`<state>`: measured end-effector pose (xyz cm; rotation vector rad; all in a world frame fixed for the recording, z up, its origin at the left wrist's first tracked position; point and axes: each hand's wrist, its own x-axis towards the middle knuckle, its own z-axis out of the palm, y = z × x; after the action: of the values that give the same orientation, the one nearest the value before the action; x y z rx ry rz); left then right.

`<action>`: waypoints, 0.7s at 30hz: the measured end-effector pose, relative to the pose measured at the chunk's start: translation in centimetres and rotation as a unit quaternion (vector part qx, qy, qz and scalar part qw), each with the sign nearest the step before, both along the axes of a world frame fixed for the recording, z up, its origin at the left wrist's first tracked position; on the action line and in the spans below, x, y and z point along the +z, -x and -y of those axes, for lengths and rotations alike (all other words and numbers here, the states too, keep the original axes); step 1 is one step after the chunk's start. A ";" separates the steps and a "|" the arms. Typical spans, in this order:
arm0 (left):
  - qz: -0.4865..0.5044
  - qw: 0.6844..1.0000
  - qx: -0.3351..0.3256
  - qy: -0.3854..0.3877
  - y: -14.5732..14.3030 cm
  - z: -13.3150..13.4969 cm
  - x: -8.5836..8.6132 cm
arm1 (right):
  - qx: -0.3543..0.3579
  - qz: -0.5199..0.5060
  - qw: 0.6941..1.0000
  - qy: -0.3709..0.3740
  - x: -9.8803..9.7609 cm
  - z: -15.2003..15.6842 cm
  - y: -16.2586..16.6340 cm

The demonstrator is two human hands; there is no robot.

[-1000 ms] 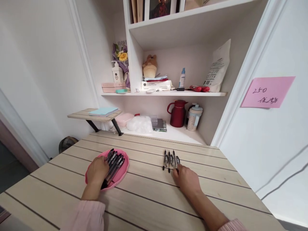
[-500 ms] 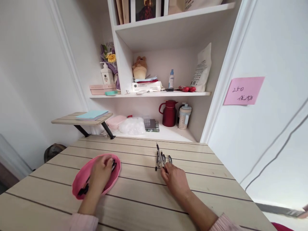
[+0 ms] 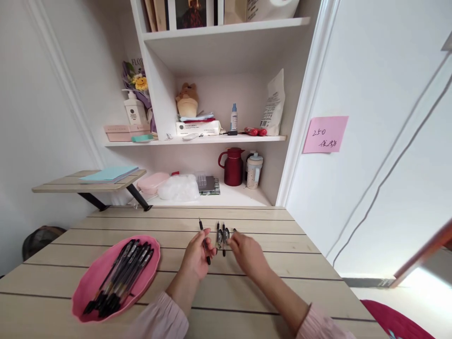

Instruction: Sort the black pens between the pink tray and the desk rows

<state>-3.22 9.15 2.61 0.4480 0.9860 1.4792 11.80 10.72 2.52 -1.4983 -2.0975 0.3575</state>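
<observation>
My left hand (image 3: 198, 253) is closed around an uncapped black pen (image 3: 204, 240), its tip pointing away from me. To its right, my right hand (image 3: 247, 252) is down at the tabletop, thumb and fingers pinched at a small black pen cap (image 3: 234, 230), mostly covered by the fingers. Between the hands lie a couple of pens (image 3: 223, 245) side by side, with dark oval pieces (image 3: 219, 238) that look like pen caps against them. A pink scalloped tray (image 3: 92, 278) at the left holds a bundle of several black capped pens (image 3: 123, 275).
The slatted wooden table (image 3: 268, 287) reaches back to white shelving. A small raised shelf (image 3: 56, 182) bearing blue paper (image 3: 109, 174) stands at the left rear. Behind are a clear plastic bag (image 3: 178, 188), a red jug (image 3: 233, 167) and a cup (image 3: 254, 172).
My left hand has left the tray and moved right, now holding a pen. My right hand no longer holds the pen it had and is pinched by the caps. The view has turned right.
</observation>
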 end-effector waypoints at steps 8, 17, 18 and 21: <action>-0.029 0.999 -0.017 -0.002 -0.8 0.4 -2.8 | -0.099 0.032 0.993 0.062 -2.9 -3.9 -0.5; -0.187 0.978 -0.083 -0.040 -1.3 0.5 -3.3 | -0.075 -0.026 0.991 0.104 -3.0 -3.4 -2.3; -0.209 0.973 -0.094 -0.040 -1.4 0.6 -3.3 | -0.061 -0.079 0.987 0.129 -2.6 -3.5 -2.8; -0.270 0.953 -0.128 -0.052 -1.9 0.7 -3.5 | -0.001 -0.314 0.923 0.222 -1.3 -3.9 -3.1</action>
<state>-1.35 8.49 -0.87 1.0558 1.2207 1.1945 14.92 14.63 1.24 -1.3646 -1.5510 1.2049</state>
